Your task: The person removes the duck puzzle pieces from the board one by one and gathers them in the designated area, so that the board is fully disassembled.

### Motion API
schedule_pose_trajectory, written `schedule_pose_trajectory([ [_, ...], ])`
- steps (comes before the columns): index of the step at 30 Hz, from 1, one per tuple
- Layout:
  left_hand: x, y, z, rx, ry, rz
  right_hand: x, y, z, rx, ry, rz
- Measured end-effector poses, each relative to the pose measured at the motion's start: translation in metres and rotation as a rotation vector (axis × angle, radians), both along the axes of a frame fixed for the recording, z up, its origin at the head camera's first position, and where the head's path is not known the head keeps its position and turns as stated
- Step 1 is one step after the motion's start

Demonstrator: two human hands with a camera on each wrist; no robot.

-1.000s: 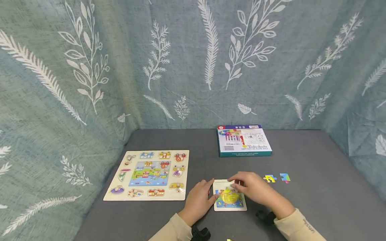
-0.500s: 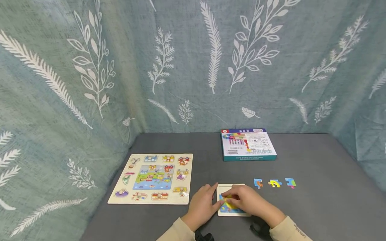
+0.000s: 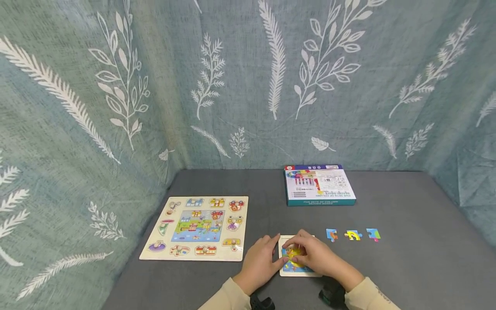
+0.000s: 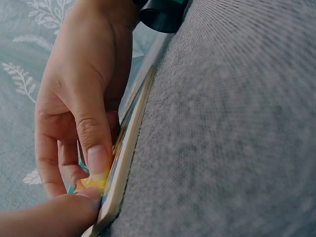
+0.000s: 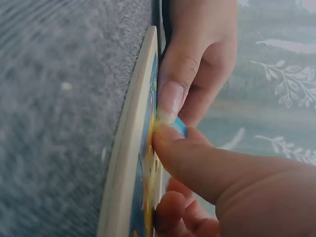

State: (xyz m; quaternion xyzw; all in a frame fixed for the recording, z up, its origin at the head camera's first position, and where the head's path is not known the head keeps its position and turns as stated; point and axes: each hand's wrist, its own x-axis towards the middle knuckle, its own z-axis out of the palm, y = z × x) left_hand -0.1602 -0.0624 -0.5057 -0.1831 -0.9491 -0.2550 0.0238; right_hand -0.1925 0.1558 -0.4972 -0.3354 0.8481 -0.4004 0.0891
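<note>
A small jigsaw puzzle board (image 3: 287, 274) with a pale wooden frame and a yellow-and-blue picture lies in front of me. My left hand (image 3: 258, 261) holds it at its left side, index finger along the far left corner and thumb over the picture. My right hand (image 3: 315, 256) arches over the picture and pinches a puzzle piece, mostly hidden by the fingers. Yellow and teal bits of the piece (image 4: 94, 181) show between the fingertips in the left wrist view. Both thumb tips come together low over the board in the right wrist view.
Three loose puzzle pieces lie in a row to the right: an orange-blue piece (image 3: 331, 234), a yellow piece (image 3: 353, 234) and a blue-green piece (image 3: 373, 234). A larger peg puzzle board (image 3: 193, 254) lies at the left. A flat printed box (image 3: 320, 189) stands near the back curtain.
My right hand has moved from the board's far edge down and left onto the picture, uncovering the orange-blue piece. The left hand stays at the board's left side. The head view has shifted slightly.
</note>
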Motion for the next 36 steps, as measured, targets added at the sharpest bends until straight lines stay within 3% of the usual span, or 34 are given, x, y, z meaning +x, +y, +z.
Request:
schedule_pose_trajectory([
  [10, -0.001, 0.001, 0.0, -0.005, 0.033, 0.0, -0.003, 0.0, -0.003, -0.087, -0.048, -0.062],
  [17, -0.001, 0.001, 0.001, 0.0, -0.002, 0.002, -0.003, 0.001, 0.0, -0.132, -0.15, -0.102],
  [27, -0.002, 0.002, 0.0, 0.019, -0.016, 0.012, -0.004, 0.002, 0.002, -0.172, -0.177, -0.15],
  [30, -0.002, 0.002, -0.001, 0.017, -0.018, 0.015, -0.005, 0.007, 0.011, -0.165, -0.199, -0.156],
  [33, -0.002, 0.002, -0.001, 0.011, -0.023, 0.02, -0.005, 0.019, 0.03, -0.158, -0.179, -0.174],
  [36, -0.001, 0.003, 0.0, 0.0, -0.02, 0.021, -0.001, 0.038, 0.051, -0.141, -0.143, -0.246],
])
